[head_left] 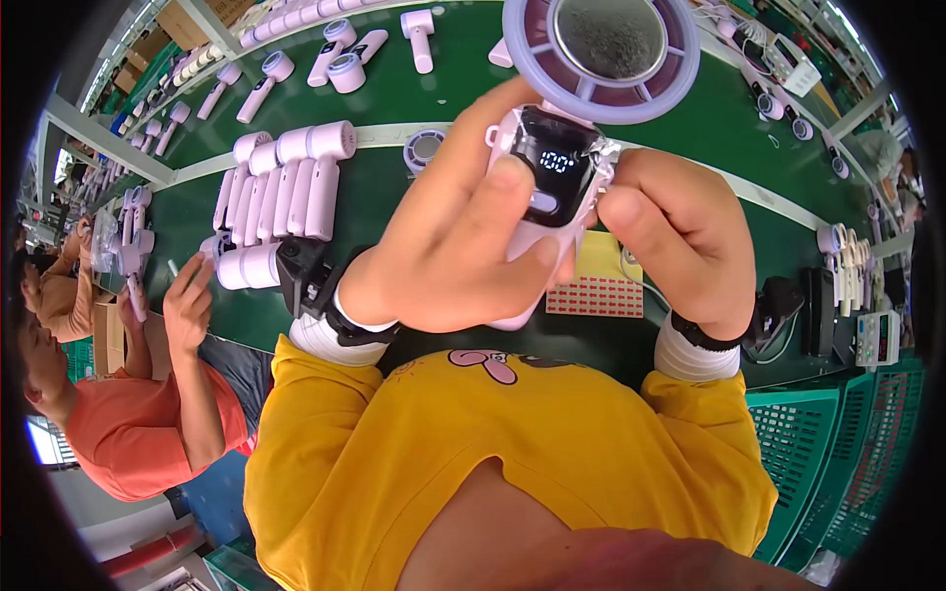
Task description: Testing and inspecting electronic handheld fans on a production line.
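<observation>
My left hand (443, 246) is wrapped round the handle of a light purple handheld fan (601, 103), held up close with its round head at the top. The left thumb lies on the fan's black display panel (557, 163), which shows lit white digits. At the right edge of that panel is a crumpled piece of clear film (603, 153). My right hand (690, 231) is closed there, fingertips pinched at the film. Exactly how much film lies between the fingers is hidden.
Several purple fans (286, 187) lie stacked at the left on the green table (384, 148). Below the held fan is a sheet of red-marked stickers (596, 295). Green crates (798, 443) stand at the right. A person in orange (168, 424) works at the left.
</observation>
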The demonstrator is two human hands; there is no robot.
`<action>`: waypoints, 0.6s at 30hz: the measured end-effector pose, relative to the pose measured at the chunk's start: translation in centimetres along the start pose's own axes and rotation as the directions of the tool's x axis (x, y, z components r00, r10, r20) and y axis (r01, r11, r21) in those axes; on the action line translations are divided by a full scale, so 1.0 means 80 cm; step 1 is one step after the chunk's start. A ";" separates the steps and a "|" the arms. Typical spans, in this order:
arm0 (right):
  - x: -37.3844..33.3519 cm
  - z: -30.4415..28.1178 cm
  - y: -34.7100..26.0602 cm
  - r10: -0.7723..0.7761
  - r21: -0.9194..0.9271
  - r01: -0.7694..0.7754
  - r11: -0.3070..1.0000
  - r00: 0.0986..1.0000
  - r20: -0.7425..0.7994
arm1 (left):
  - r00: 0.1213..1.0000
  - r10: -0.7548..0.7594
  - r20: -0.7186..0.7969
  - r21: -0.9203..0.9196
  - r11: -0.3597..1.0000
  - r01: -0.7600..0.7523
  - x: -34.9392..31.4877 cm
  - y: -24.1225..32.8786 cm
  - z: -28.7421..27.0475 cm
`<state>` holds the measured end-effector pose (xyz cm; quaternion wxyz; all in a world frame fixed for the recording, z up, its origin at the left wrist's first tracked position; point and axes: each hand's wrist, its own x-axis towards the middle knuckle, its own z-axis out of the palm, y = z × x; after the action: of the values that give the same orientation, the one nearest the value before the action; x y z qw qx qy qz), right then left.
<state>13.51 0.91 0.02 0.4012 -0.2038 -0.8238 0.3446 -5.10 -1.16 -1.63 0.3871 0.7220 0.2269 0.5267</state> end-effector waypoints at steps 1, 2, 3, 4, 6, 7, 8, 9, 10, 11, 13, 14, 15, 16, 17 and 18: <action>0.003 0.002 -0.003 0.038 -0.019 -0.038 0.999 0.999 -0.004 | 0.926 0.377 0.024 0.443 0.827 -0.348 0.002 -0.017 0.001; 0.005 0.003 -0.005 0.080 -0.040 -0.081 0.996 0.997 -0.017 | 0.730 0.649 0.215 0.748 0.371 -0.550 0.005 -0.027 0.001; 0.005 0.002 -0.006 0.122 -0.060 -0.124 0.990 0.992 -0.030 | 0.729 0.649 0.218 0.746 0.370 -0.553 0.006 -0.029 -0.001; 0.005 0.001 -0.005 0.122 -0.060 -0.124 0.990 0.992 -0.033 | 0.732 0.629 0.262 0.709 0.389 -0.588 0.006 -0.029 -0.006; 0.006 0.000 0.000 0.132 0.006 -0.132 0.991 0.991 0.005 | 0.728 0.589 0.351 0.629 0.428 -0.649 0.006 -0.029 -0.012; 0.007 0.000 0.003 0.134 0.039 -0.135 0.990 0.991 0.028 | 0.727 0.590 0.351 0.630 0.426 -0.649 0.006 -0.031 -0.012; 0.007 0.000 0.004 0.132 0.038 -0.133 0.990 0.991 0.029 | 0.719 0.603 0.346 0.643 0.406 -0.650 0.006 -0.032 -0.011; 0.007 0.001 0.005 0.126 0.039 -0.127 0.991 0.992 0.026 | 0.709 0.617 0.341 0.655 0.385 -0.650 0.006 -0.032 -0.010; 0.006 0.002 0.006 0.121 0.040 -0.122 0.992 0.992 0.024 | 0.700 0.631 0.336 0.668 0.365 -0.649 0.006 -0.033 -0.009; 0.006 0.003 0.007 0.116 0.040 -0.117 0.992 0.993 0.021 | 0.698 0.632 0.335 0.668 0.363 -0.649 0.005 -0.032 -0.006; 0.005 0.003 0.010 0.110 0.046 -0.111 0.993 0.994 0.023 | 0.742 0.619 0.257 0.623 0.481 -0.617 0.003 -0.029 0.003; 0.004 0.003 0.011 0.105 0.055 -0.107 0.993 0.994 0.025 | 0.764 0.607 0.219 0.595 0.537 -0.598 0.003 -0.028 0.005; 0.004 0.003 0.011 0.101 0.063 -0.103 0.993 0.995 0.027 | 0.763 0.609 0.218 0.594 0.538 -0.599 0.004 -0.028 0.005; 0.005 0.002 0.010 0.102 0.061 -0.103 0.993 0.994 0.027 | 0.766 0.604 0.220 0.597 0.538 -0.595 0.004 -0.027 0.004; 0.005 0.001 0.008 0.116 0.060 -0.117 0.991 0.993 0.032 | 0.770 0.598 0.223 0.598 0.540 -0.593 0.004 -0.026 0.003; 0.005 0.000 0.006 0.130 0.059 -0.132 0.990 0.991 0.037 | 0.774 0.591 0.227 0.598 0.542 -0.590 0.004 -0.026 0.002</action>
<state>13.28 1.50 -0.13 0.3703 -0.2392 -0.8042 0.3986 -4.68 0.29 -3.10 -0.0832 0.8415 0.1360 0.5162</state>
